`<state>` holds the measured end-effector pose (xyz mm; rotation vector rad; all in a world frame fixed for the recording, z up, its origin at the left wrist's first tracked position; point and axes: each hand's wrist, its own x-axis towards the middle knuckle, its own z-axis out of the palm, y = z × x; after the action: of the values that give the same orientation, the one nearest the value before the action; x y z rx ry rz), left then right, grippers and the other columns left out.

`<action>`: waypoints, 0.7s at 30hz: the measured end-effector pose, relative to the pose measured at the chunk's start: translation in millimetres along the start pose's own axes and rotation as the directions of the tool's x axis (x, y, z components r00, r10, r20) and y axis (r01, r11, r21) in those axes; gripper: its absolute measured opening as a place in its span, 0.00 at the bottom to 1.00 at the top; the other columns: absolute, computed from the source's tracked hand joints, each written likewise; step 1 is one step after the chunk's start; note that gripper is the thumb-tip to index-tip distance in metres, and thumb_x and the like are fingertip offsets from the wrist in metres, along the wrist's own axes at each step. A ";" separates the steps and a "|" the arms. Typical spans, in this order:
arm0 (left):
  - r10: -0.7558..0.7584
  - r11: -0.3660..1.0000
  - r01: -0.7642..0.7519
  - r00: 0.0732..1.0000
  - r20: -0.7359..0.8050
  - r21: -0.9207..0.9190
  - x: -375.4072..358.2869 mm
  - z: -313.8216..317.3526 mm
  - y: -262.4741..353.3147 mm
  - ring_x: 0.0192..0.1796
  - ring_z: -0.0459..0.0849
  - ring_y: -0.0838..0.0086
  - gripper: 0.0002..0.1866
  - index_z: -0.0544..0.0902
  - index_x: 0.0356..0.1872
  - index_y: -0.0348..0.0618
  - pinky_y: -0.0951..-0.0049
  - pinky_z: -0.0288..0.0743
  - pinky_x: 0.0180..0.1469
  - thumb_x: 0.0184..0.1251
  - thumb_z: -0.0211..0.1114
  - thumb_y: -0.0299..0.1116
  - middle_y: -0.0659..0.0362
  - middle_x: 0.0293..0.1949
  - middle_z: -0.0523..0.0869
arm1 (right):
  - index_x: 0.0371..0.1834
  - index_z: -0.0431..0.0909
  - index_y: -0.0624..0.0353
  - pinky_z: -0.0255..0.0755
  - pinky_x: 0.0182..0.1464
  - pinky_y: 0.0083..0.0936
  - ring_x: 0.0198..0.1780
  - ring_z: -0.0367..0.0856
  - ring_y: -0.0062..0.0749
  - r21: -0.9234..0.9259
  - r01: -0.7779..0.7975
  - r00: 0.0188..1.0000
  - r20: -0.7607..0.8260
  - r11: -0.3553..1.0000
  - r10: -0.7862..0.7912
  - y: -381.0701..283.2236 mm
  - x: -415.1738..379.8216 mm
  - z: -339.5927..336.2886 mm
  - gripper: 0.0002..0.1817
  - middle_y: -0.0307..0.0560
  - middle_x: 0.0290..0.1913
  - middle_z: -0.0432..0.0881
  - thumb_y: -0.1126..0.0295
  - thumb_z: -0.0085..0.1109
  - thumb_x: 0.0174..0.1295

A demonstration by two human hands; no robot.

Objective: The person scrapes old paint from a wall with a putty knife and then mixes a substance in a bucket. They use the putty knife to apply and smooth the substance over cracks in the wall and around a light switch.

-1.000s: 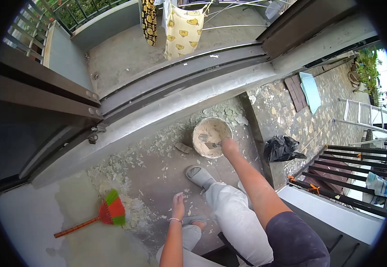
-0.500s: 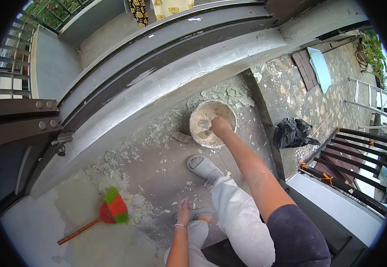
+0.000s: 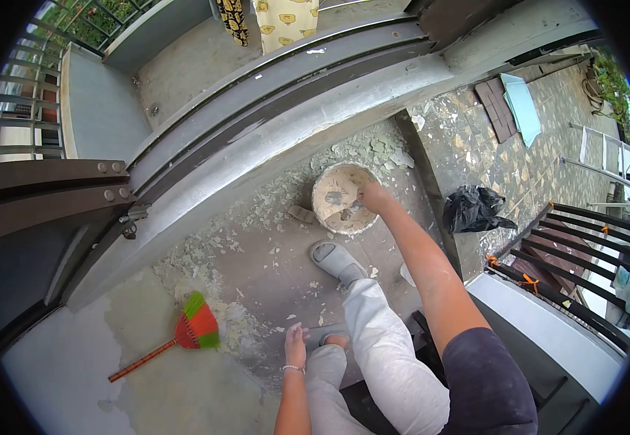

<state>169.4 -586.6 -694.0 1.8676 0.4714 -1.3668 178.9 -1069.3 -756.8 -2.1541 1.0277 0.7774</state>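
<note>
Presently, your right hand [image 3: 376, 198] is inside the near-right rim of the bucket [image 3: 316, 205], its grip curled around a scraper [image 3: 346, 214]. The pale paste [image 3: 344, 183] is already in the bucket, but it looks uneven, not yet one smooth mass. Your left hand [image 3: 295, 348] is empty, its fingers loosely spread. Loose flakes [image 3: 239, 210] lie unswept on the floor [image 3: 257, 264], and the broom [image 3: 197, 325] rests at the left.

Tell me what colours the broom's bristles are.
The broom has red and green bristles, clearest in the head view.
</note>
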 end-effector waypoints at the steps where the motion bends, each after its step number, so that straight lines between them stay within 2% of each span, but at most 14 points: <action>1: 0.020 1.000 -0.020 1.000 0.001 0.021 -7.6 -5.7 -3.6 0.42 0.83 0.78 0.20 0.75 0.62 0.46 0.76 0.71 0.42 0.79 0.49 0.44 0.60 0.48 0.86 | 0.46 0.87 0.56 0.80 0.53 0.41 0.52 0.85 0.49 -0.006 -0.056 0.997 -0.053 0.998 0.055 -1.0 -6.5 -0.9 0.13 0.56 0.49 0.86 0.67 0.56 0.64; 3: 0.061 0.996 -0.061 0.998 0.004 0.059 -17.6 -12.5 -3.4 0.41 0.83 0.79 0.19 0.75 0.62 0.45 0.77 0.70 0.41 0.79 0.50 0.43 0.60 0.48 0.86 | 0.45 0.87 0.58 0.80 0.52 0.42 0.49 0.85 0.51 -0.009 -0.164 0.974 -0.161 0.986 0.161 -2.3 -14.4 3.1 0.13 0.59 0.46 0.86 0.65 0.59 0.64; 6: 0.043 0.994 -0.042 0.999 -0.011 0.097 -29.6 -17.2 8.2 0.46 0.83 0.71 0.18 0.75 0.60 0.34 0.71 0.78 0.51 0.78 0.52 0.36 0.50 0.48 0.84 | 0.44 0.86 0.63 0.80 0.53 0.42 0.51 0.85 0.52 -0.070 -0.134 0.983 -0.133 0.989 0.123 9.5 -2.4 32.8 0.13 0.61 0.46 0.85 0.67 0.57 0.66; 9: 0.126 0.986 -0.124 0.992 -0.007 0.111 -19.7 -23.9 -6.4 0.46 0.84 0.70 0.18 0.75 0.59 0.33 0.71 0.78 0.52 0.77 0.52 0.34 0.50 0.48 0.84 | 0.45 0.84 0.62 0.80 0.52 0.43 0.50 0.85 0.52 -0.143 0.005 0.988 -0.152 0.990 -0.027 19.3 12.2 79.0 0.12 0.59 0.47 0.85 0.70 0.54 0.66; 12: 0.028 0.996 -0.025 0.999 -0.037 0.091 -16.5 -29.5 -24.5 0.47 0.84 0.70 0.18 0.75 0.59 0.32 0.71 0.78 0.52 0.77 0.52 0.33 0.50 0.48 0.84 | 0.46 0.83 0.61 0.81 0.51 0.44 0.50 0.85 0.51 -0.160 0.113 0.985 -0.114 0.981 -0.132 10.7 8.5 110.3 0.11 0.57 0.47 0.85 0.73 0.53 0.64; 15: 0.016 0.991 -0.011 0.999 -0.034 0.131 -21.0 -28.6 -40.8 0.47 0.84 0.72 0.17 0.75 0.59 0.32 0.73 0.80 0.49 0.79 0.50 0.33 0.51 0.48 0.83 | 0.46 0.82 0.64 0.81 0.49 0.42 0.50 0.86 0.51 -0.218 0.131 0.991 0.000 0.967 -0.135 -15.4 -5.8 90.7 0.12 0.59 0.53 0.84 0.77 0.51 0.63; 18: 0.050 0.992 -0.049 0.999 -0.012 0.115 -28.1 -22.9 -47.3 0.48 0.84 0.72 0.17 0.75 0.59 0.31 0.72 0.81 0.50 0.78 0.51 0.33 0.51 0.48 0.83 | 0.45 0.84 0.61 0.81 0.50 0.42 0.50 0.86 0.48 -0.186 0.049 0.997 -0.057 0.981 -0.061 -11.9 17.4 92.0 0.12 0.53 0.47 0.86 0.73 0.53 0.62; 21: 0.069 0.989 -0.066 0.997 -0.017 0.135 -36.4 -16.9 -40.2 0.51 0.85 0.69 0.18 0.75 0.59 0.32 0.72 0.79 0.52 0.75 0.51 0.31 0.50 0.49 0.85 | 0.42 0.85 0.59 0.82 0.48 0.40 0.48 0.87 0.47 -0.321 0.189 0.982 0.058 0.928 -0.180 -7.9 31.8 67.1 0.12 0.52 0.45 0.87 0.74 0.53 0.61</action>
<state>140.0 -543.1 -672.5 1.9901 0.3301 -1.3638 186.0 -1030.3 -820.1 -2.4676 0.7046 0.9353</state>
